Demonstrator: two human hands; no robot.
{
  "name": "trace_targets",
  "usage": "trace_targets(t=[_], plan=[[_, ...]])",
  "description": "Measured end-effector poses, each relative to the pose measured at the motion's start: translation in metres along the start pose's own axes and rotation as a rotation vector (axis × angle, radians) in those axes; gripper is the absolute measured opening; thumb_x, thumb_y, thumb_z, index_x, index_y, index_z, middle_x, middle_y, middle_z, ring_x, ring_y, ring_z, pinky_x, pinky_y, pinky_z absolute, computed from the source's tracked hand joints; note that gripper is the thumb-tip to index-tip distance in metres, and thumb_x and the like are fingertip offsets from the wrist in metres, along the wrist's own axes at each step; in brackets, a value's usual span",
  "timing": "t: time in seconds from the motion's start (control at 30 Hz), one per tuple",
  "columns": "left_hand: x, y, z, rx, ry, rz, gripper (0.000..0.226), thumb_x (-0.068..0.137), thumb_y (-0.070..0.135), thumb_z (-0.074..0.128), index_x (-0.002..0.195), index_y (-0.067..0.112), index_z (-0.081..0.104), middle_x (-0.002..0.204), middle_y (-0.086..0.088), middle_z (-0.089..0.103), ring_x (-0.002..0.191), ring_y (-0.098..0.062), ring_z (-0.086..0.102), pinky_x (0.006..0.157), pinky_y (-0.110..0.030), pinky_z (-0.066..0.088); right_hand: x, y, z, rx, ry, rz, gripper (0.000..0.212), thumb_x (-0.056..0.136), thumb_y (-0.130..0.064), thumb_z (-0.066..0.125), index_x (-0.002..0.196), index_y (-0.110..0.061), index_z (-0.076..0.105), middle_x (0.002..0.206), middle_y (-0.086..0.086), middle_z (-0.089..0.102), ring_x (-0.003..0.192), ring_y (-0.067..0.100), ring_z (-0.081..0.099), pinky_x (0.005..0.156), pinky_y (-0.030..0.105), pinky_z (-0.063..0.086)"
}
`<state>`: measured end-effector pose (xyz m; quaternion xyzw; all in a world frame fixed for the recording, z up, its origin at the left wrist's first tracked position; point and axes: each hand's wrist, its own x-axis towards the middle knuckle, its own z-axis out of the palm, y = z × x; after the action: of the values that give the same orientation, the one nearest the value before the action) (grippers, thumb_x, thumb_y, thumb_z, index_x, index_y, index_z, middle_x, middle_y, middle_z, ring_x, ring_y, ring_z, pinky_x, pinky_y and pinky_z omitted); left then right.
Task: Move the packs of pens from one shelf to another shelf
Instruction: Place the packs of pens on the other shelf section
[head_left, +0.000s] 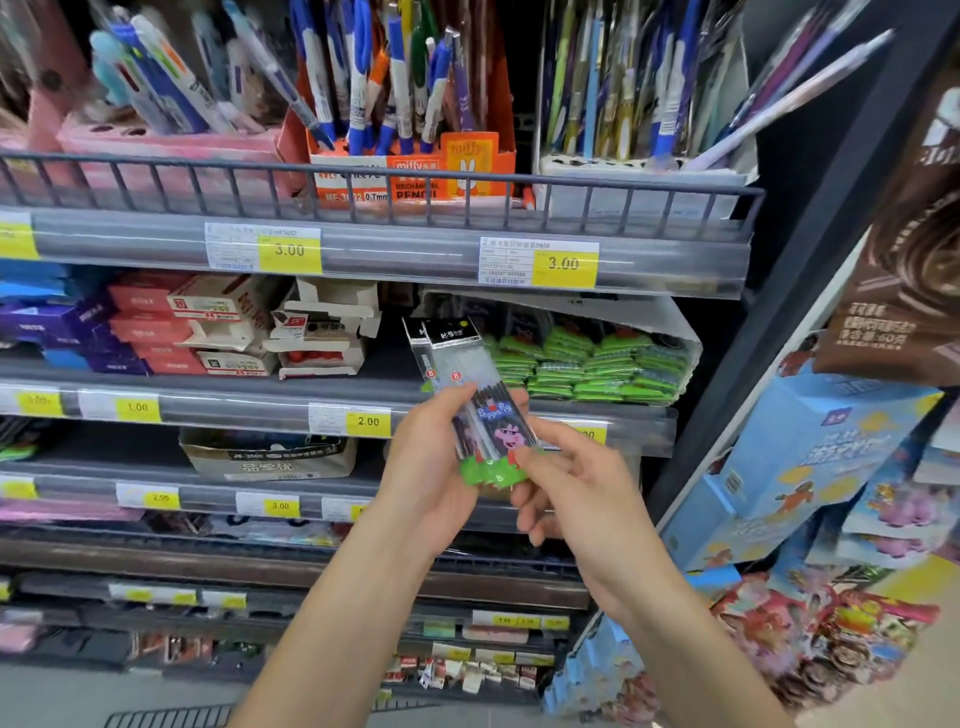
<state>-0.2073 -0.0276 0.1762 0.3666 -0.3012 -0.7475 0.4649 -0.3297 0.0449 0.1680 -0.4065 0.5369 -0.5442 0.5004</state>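
While both bare hands meet in front of the shop shelving, the left hand (426, 467) holds a small bundle of clear plastic pen packs with a cartoon pig label and green bottom edge (480, 410), its thumb lying across the front near the label and its fingers curled round the left side and back, so the grip is closed on the packs. The right hand (576, 488) sits just beside the bundle at its lower right; its fingertips (522, 457) touch the green bottom edge, the thumb and forefinger pinched lightly there while the other fingers are loosely bent and spread below, touching nothing. The packs stand nearly upright, tilted a little to the left at the top, and at least two black header cards show side by side above. They are held in the air in front of the second grey shelf from the top (234, 410), just left of an open white cardboard tray (670, 317) filled with more green-edged packs (587, 364) lying stacked. Above, behind a dark wire rail (363, 176), an orange cardboard display box of blue and white mechanical pencils (415, 171) stands. Yellow price tags (563, 263) line the shelf edges.
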Motion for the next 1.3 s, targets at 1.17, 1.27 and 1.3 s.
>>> trace_targets(t=[1.17, 1.27, 1.3], plan=[[0.009, 0.003, -0.03, 0.148, 0.107, 0.094, 0.017, 0.102, 0.015, 0.065, 0.101, 0.007, 0.079, 0.095, -0.016, 0.081, 0.079, -0.023, 0.077, 0.063, -0.035, 0.063, 0.076, -0.01, 0.042, 0.693, 0.49, -0.082, 0.028, 0.096, -0.006, 0.069, 0.112, -0.009, 0.047, 0.083, 0.015, 0.069, 0.068, 0.019, 0.073, 0.068, 0.026, 0.061], [0.013, 0.005, -0.031, 0.212, 0.085, 0.115, 0.024, 0.1, 0.014, 0.067, 0.084, 0.014, 0.085, 0.089, -0.012, 0.081, 0.07, -0.02, 0.076, 0.056, -0.03, 0.058, 0.078, -0.012, 0.039, 0.627, 0.47, -0.069, 0.015, 0.096, 0.002, 0.066, 0.1, -0.005, 0.053, 0.083, 0.015, 0.071, 0.071, 0.021, 0.075, 0.069, 0.025, 0.06], [0.014, 0.006, -0.031, 0.242, 0.088, 0.129, 0.02, 0.099, 0.015, 0.068, 0.087, 0.014, 0.085, 0.091, -0.012, 0.082, 0.073, -0.02, 0.076, 0.058, -0.03, 0.058, 0.081, -0.015, 0.038, 0.628, 0.466, -0.055, 0.013, 0.096, 0.003, 0.065, 0.098, -0.005, 0.054, 0.084, 0.015, 0.072, 0.072, 0.021, 0.075, 0.069, 0.024, 0.06]])
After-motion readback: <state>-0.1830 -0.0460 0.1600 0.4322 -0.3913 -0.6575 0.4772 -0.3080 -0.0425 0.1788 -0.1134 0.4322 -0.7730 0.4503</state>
